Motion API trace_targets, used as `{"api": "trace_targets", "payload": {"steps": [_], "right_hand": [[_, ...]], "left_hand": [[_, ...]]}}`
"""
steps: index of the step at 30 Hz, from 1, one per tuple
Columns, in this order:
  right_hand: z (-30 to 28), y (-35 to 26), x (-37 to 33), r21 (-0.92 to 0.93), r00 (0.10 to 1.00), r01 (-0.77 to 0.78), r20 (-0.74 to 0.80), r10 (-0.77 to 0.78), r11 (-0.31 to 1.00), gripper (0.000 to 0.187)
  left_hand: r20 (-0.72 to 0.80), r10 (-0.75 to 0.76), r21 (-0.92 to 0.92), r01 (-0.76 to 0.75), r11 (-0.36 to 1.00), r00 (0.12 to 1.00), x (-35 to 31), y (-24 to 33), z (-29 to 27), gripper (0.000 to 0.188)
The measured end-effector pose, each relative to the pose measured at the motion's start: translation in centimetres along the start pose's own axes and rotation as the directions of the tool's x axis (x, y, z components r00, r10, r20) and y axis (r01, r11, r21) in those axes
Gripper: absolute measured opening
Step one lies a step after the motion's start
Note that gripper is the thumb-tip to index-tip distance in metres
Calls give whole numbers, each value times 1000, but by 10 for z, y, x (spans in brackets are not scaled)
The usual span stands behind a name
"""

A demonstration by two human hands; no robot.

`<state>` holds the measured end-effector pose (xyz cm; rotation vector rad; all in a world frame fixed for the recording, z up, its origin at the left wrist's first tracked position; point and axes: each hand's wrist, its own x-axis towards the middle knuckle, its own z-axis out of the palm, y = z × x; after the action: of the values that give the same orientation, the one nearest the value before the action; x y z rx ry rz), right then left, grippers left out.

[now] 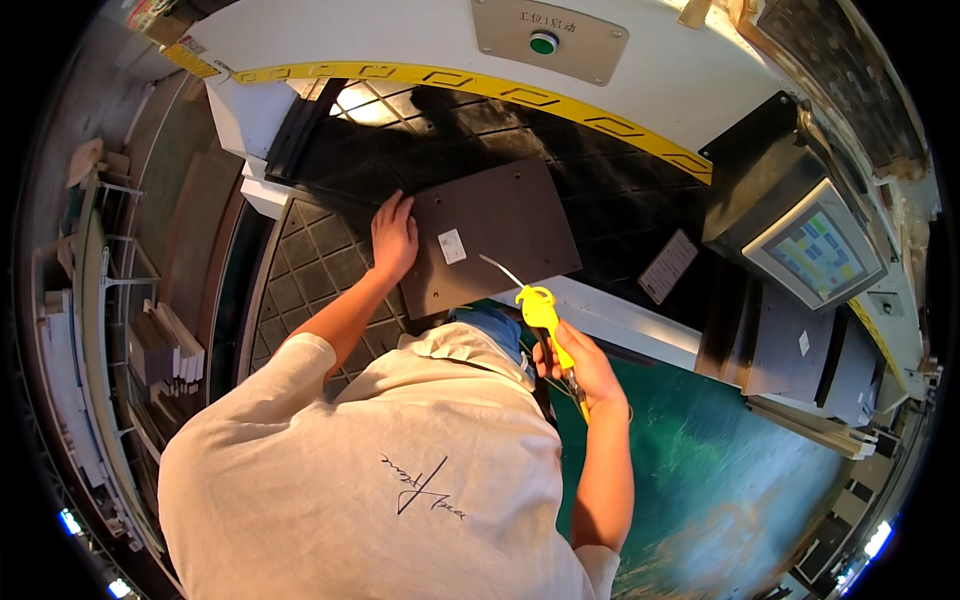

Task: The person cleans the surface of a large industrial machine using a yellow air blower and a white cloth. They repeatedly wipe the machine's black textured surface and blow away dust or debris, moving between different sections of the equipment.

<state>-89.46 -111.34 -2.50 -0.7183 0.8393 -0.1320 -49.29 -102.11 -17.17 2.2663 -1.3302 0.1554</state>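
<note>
A dark brown rectangular panel (pixel 500 215) with small holes near its corners lies tilted across the machine bed's edge. On its face is a white label (pixel 452 246). My left hand (pixel 395 236) rests along the panel's left edge, fingers stretched out and pointing away from me. In my right hand (pixel 585 372) is a yellow air blow gun (pixel 541 310), held by its handle. Its thin metal nozzle points up and left over the panel, near the label. A hose fitting shows below the grip.
The black gridded bed (pixel 310 250) extends under and behind the panel. A control screen (pixel 820 250) juts in at right, with stacked panels (pixel 790 335) below it. A green button (pixel 543 42) sits on the white machine housing ahead. Racks of boards (pixel 165 345) stand at left.
</note>
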Motion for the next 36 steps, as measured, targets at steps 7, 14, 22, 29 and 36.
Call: {"api": "trace_targets", "payload": {"steps": [7,14,22,29,36], "right_hand": [[17,-17,67,-370,820,372,-299,-488,851,47],[46,-9,62,-359,962,245,-30,-273,901,40],[66,-24,47,-380,989,134,107,-100,915,38],[68,-4,83,-413,954,186,-142,-265,891,39],[77,1,89,-551,817,253,-318,-480,795,43]], "left_hand": [[64,34,-92,-29,995,997,6,-10,5,43],[68,9,-70,-4,998,998,1,-6,-3,49],[16,-42,-33,43,999,999,-5,-6,-9,52],[-32,41,-59,-43,997,999,5,-1,-2,53],[-58,-7,-79,2,997,998,1,-1,-2,48]]}}
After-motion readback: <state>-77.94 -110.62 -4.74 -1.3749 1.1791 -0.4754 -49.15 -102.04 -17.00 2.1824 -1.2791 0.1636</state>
